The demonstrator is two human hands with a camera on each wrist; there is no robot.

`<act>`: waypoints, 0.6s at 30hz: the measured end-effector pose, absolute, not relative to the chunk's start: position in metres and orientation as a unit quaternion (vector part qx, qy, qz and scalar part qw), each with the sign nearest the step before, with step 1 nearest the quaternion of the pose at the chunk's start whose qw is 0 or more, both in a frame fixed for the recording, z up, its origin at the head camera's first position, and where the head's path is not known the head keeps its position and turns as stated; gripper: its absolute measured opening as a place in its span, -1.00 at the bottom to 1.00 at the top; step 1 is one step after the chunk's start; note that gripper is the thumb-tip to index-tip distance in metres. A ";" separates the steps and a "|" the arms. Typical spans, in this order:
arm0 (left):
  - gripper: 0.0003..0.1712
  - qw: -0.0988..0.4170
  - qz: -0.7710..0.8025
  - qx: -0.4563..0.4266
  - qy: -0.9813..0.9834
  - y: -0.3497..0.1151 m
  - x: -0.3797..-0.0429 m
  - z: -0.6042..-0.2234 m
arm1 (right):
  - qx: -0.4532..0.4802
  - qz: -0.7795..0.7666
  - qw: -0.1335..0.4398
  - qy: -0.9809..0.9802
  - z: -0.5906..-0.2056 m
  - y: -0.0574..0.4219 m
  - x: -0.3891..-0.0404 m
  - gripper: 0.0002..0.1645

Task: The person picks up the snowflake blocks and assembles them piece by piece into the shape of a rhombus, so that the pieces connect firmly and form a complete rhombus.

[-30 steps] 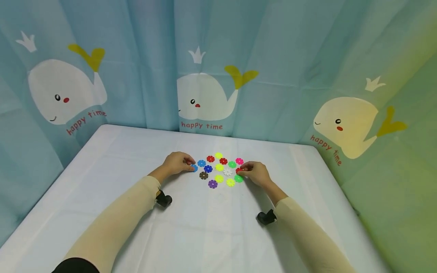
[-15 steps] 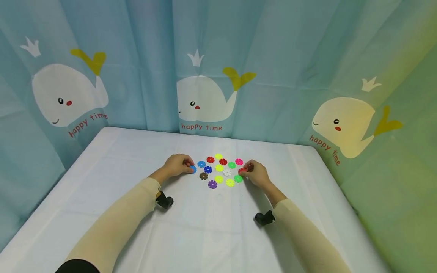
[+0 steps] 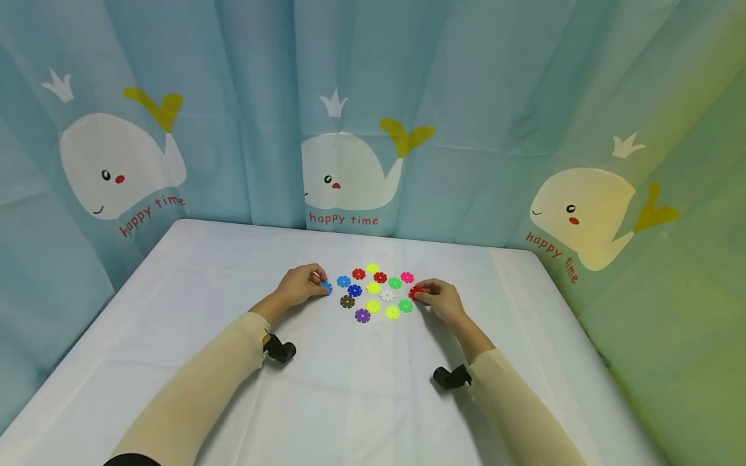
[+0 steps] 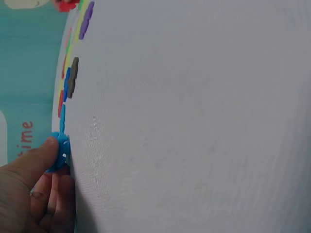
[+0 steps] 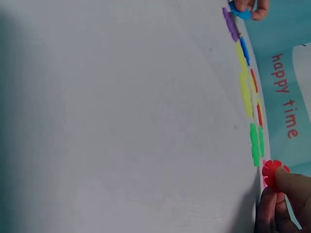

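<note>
My left hand (image 3: 298,285) pinches a light blue notched disc (image 4: 62,151) between thumb and fingers at the left side of a group of discs. At the group's right side, my right hand (image 3: 441,299) pinches a red notched disc (image 5: 273,174), tilted up from the table. Between the hands several flower-shaped plastic discs lie flat: another light blue disc (image 3: 344,281), a dark blue disc (image 3: 355,290), a brown disc (image 3: 347,301), a purple disc (image 3: 362,316), a white disc (image 3: 387,295) and a pink disc (image 3: 407,277), among red, yellow and green ones.
The discs lie on a white-covered table (image 3: 350,401). Behind it and at both sides hangs a blue-green curtain (image 3: 478,84) printed with whales and the words "happy time". A black wrist camera (image 3: 280,349) sits on the left wrist, another black camera (image 3: 451,377) on the right.
My left hand has drawn the light blue disc slightly left, away from the group. My right hand has lifted the red disc and shifted it a little right. The view has tilted slightly.
</note>
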State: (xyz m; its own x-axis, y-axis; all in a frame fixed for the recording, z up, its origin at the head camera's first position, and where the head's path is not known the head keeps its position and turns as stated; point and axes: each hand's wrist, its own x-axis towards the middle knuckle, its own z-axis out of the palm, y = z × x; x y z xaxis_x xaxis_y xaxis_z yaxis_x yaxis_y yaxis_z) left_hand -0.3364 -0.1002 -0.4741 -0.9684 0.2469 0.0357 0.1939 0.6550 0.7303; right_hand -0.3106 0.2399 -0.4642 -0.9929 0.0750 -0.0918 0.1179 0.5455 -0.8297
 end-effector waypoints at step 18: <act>-0.66 0.091 0.617 0.016 0.781 -0.081 -0.313 -0.484 | 0.061 -0.532 0.030 0.844 -0.468 0.235 -0.298 -0.68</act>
State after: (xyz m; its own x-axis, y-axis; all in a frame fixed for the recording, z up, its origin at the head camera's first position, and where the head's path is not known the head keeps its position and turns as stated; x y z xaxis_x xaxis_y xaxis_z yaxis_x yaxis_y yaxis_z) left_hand -0.3131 -0.0814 -0.4844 -0.9831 0.1374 -0.1214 -0.0864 0.2371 0.9676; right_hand -0.2976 0.2349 -0.4684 -0.9906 0.0712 -0.1168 0.1361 0.4256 -0.8946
